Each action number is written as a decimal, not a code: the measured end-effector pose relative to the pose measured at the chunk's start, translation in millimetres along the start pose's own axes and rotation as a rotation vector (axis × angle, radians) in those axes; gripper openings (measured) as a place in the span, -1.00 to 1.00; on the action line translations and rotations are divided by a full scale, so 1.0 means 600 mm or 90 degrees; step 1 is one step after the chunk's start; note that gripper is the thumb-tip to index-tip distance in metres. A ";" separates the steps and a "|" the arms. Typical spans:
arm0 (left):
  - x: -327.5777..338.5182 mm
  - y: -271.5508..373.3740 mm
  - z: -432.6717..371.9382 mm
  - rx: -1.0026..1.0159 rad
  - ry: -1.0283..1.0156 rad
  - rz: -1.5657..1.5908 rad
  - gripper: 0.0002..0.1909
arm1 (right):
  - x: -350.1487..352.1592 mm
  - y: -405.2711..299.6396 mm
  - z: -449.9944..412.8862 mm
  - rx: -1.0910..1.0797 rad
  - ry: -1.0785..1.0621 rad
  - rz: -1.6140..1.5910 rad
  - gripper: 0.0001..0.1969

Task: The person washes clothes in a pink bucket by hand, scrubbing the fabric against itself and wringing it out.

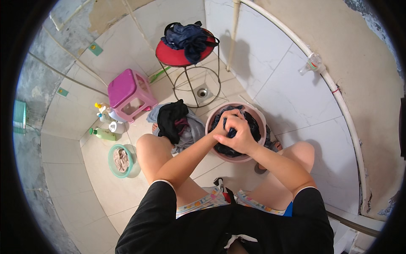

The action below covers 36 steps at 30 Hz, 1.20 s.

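Note:
Both hands are together over a pink basin (262,122) that holds dark wet-looking clothes (252,127). My left hand (231,118) lies on the far side, partly covered by the other hand. Nearer to me, my right hand (241,135) curls round with its thumb pointing left. Pressed between them is a dark blue cloth (232,132), of which only small bits show. Left of the basin, a heap of grey cloth (195,128) lies on the floor with a black garment (171,119) on top.
A red-topped round stool (171,57) carries a dark blue garment (185,36). Under it is a floor drain (202,92). To the left are a pink plastic stool (122,87), several bottles (104,134) and a teal bowl (110,162) holding beige cloth (121,159). A white pipe (285,28) runs along the right wall.

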<state>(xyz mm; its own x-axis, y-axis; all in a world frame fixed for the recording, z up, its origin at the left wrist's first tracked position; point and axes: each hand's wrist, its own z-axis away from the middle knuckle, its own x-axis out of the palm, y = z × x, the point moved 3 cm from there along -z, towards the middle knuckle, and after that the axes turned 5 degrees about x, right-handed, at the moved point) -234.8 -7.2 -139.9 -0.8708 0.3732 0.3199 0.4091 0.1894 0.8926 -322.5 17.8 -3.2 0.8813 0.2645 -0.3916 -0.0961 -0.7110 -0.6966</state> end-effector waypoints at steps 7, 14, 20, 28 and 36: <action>0.083 0.110 -0.041 0.024 0.045 -0.438 -0.75 | -0.069 0.183 0.013 0.429 0.240 0.114 -0.63; 0.018 0.078 -0.024 -0.221 0.179 -0.518 -0.62 | -0.074 0.120 0.007 0.478 -0.334 0.191 -0.65; 0.073 0.096 -0.019 -0.621 0.290 0.086 -0.27 | -0.096 0.186 0.049 0.399 -0.099 0.235 -0.78; 0.050 0.034 0.034 -0.444 0.214 0.601 -0.46 | 0.054 0.007 0.077 0.101 -0.136 -0.018 -0.83; 0.057 -0.017 -0.001 -0.432 0.524 0.475 -0.78 | -0.005 0.166 0.048 0.419 0.173 0.202 -0.71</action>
<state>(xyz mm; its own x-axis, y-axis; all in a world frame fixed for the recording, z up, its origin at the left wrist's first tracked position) -269.1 3.0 -137.8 -0.5039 -0.5205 0.6893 0.8565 -0.4048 0.3204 -348.1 -34.9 -88.9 0.8402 -0.1162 -0.5297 -0.5423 -0.1706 -0.8227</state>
